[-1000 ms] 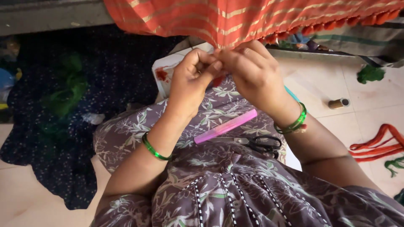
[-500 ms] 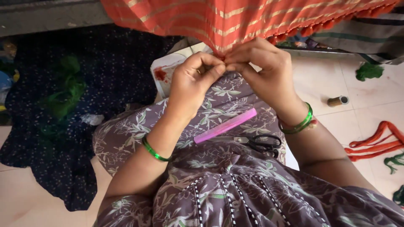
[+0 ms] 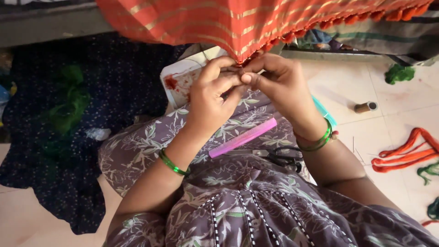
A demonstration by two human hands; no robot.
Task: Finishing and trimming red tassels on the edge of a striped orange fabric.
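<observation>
An orange cloth with gold stripes (image 3: 238, 23) hangs across the top, its lower edge lined with small orange tassels. My left hand (image 3: 212, 98) and my right hand (image 3: 279, 84) meet at that edge, fingertips pinched together on the fringe. Each wrist carries green bangles. A pink comb (image 3: 243, 137) lies on my lap below the hands. Black-handled scissors (image 3: 281, 156) rest beside it, partly hidden by my right forearm.
A white tray with red stains (image 3: 180, 82) sits beyond my knee. Dark blue dotted fabric (image 3: 68, 137) with a green patch covers the floor at left. A thread spool (image 3: 366, 107), orange yarn (image 3: 402, 153) and green yarn (image 3: 398, 73) lie on the tiles at right.
Both hands have risen slightly toward the cloth's edge and drawn closer together on the fringe. Comb and scissors stay put on my lap.
</observation>
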